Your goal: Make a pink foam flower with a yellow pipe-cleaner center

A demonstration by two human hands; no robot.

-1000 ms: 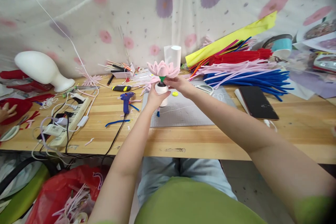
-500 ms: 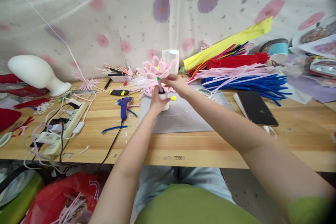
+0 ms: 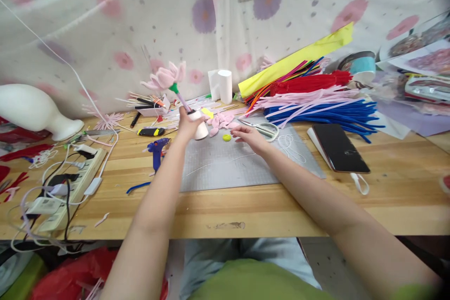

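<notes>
My left hand (image 3: pixel 189 127) is wrapped round a small white pot (image 3: pixel 201 130), tilted to the left above the grey cutting mat (image 3: pixel 218 173). From the pot rises a pink fuzzy flower (image 3: pixel 165 77) on a pale purple stem with green under its petals. My right hand (image 3: pixel 250 138) holds nothing, its fingers apart and stretched toward a yellow coiled disc (image 3: pixel 227 137) on the mat. Pink petal pieces (image 3: pixel 220 123) lie between the hands, behind the disc. Scissors (image 3: pixel 265 130) rest just behind my right hand, near a loose white thread (image 3: pixel 291 147).
A blue hot glue gun (image 3: pixel 156 152), a yellow-black cutter (image 3: pixel 151 131) and a power strip (image 3: pixel 75 190) occupy the left side. Bundles of pipe cleaners (image 3: pixel 323 115) lie at the right rear. A phone (image 3: pixel 341 147) sits right of the mat. A white foam head (image 3: pixel 35 110) lies far left.
My left hand has carried the potted flower to the left and tilted it. My right hand has left the flower and come down near the yellow disc. The view has shifted slightly.
</notes>
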